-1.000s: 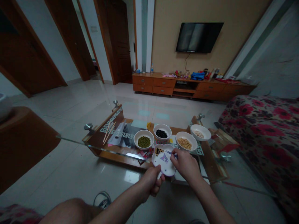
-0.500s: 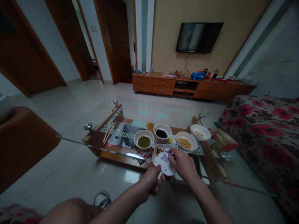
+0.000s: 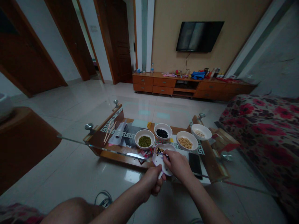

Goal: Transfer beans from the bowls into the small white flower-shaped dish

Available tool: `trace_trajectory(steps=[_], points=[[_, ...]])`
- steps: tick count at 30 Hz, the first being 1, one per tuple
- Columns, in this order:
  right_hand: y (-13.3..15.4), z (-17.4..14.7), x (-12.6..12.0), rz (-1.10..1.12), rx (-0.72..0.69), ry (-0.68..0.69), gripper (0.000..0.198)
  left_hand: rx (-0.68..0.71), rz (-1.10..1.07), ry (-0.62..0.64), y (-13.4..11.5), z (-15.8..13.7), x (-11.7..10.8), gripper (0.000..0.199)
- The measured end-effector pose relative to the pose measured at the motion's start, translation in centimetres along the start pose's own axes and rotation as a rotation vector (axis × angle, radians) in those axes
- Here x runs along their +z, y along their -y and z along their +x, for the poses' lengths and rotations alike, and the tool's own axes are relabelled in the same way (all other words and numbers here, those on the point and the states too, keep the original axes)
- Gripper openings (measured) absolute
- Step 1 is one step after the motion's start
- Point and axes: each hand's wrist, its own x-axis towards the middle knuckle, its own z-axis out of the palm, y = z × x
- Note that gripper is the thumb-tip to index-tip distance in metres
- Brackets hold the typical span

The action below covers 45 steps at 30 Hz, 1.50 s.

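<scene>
Sticks (image 3: 109, 132) are lying on the left. Green beans (image 3: 144, 142) are sitting in the first bowl (image 3: 145, 133). My left hand (image 3: 154, 181) is squeezing the handle of a plate (image 3: 157, 160), just on my side of the bowls. Mixed beans (image 3: 159, 151) are resting at its far left. Behind, black beans (image 3: 162, 133) are filling part of the second bowl (image 3: 163, 126). My right hand (image 3: 176, 163) is pinching tweezers (image 3: 163, 153) over the plate. Yellow beans (image 3: 185, 143) are sitting in the third bowl (image 3: 188, 134), a phone (image 3: 195, 165) is lying nearer me, and pale bits (image 3: 200, 134) are lying in the last bowl (image 3: 198, 127).
</scene>
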Motion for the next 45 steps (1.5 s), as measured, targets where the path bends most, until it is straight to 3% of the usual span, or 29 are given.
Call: trace_trajectory(steps=[45], points=[[-0.40,-0.16,0.01,-0.054,0.020,0.025,0.025,-0.025,-0.026,0.026,0.20,0.26,-0.31,0.048]])
